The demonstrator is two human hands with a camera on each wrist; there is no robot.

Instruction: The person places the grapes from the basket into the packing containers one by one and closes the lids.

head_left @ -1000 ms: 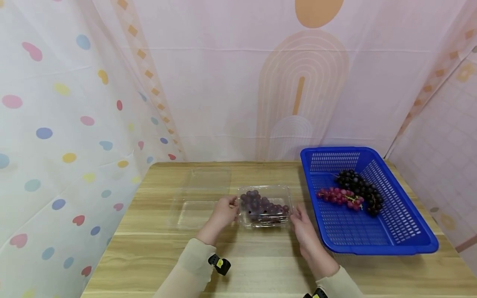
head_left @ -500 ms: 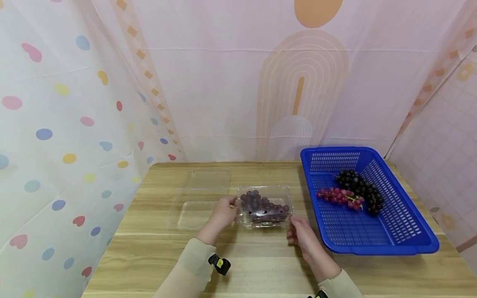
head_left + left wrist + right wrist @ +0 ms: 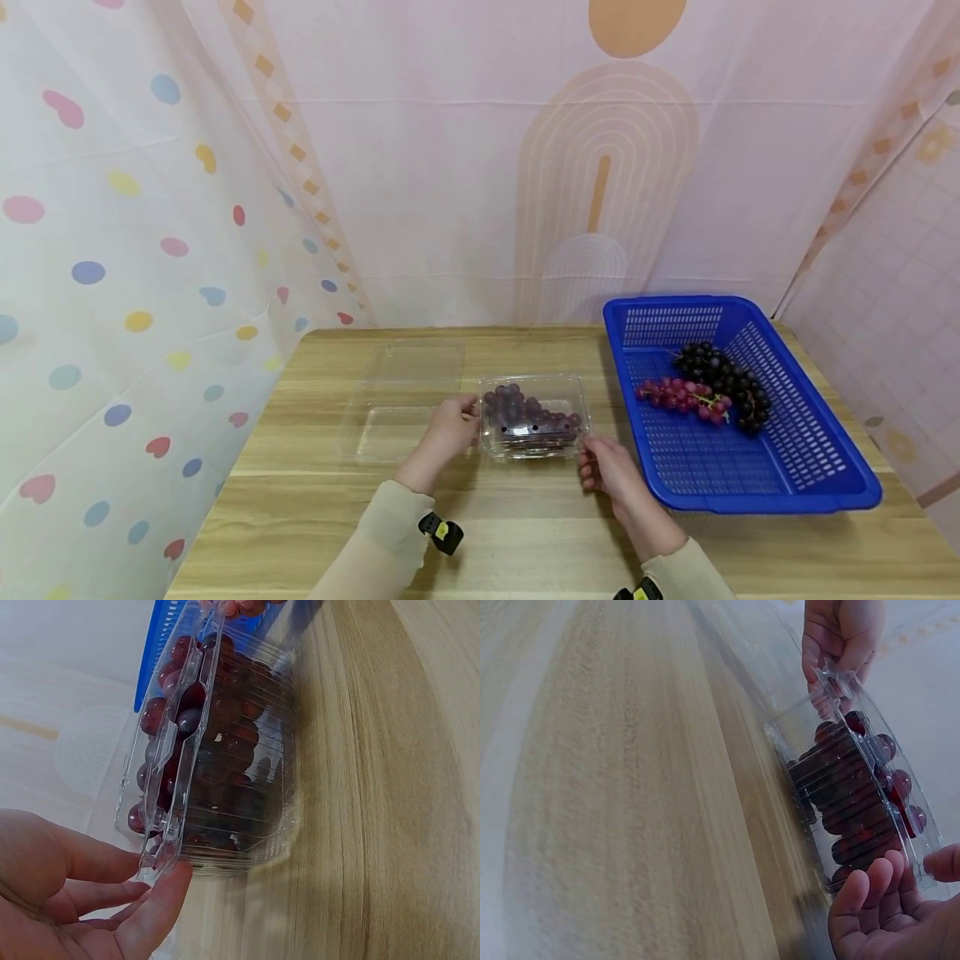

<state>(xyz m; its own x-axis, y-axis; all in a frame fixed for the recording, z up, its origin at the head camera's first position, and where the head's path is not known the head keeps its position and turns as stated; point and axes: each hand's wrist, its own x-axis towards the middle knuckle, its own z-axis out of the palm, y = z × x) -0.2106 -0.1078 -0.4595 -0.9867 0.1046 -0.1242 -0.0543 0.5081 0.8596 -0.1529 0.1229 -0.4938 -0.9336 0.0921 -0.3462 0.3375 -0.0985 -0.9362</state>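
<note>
A clear plastic clamshell box (image 3: 534, 415) of dark red grapes (image 3: 517, 407) stands upright on the wooden table, its lid down over the fruit. My left hand (image 3: 450, 429) pinches the rim at the left end between thumb and forefinger; the left wrist view shows this hand (image 3: 82, 889) at the corner. At the right front corner, my right hand (image 3: 611, 471) pinches the rim, thumb above and fingers curled below. In the right wrist view its fingertips (image 3: 892, 862) touch the box's side. Whether the rim is fully snapped together I cannot tell.
To the right stands a blue slotted basket (image 3: 757, 502) holding a bunch of black grapes (image 3: 723, 379) and a bunch of red grapes (image 3: 684, 395). An opened clear box (image 3: 397, 429) lies left of my left hand. A patterned curtain (image 3: 450, 208) hangs behind the table (image 3: 300, 517).
My right hand has slid from the box's right side toward me to its right front corner, its fingers curling in. My left hand and the box have stayed in place.
</note>
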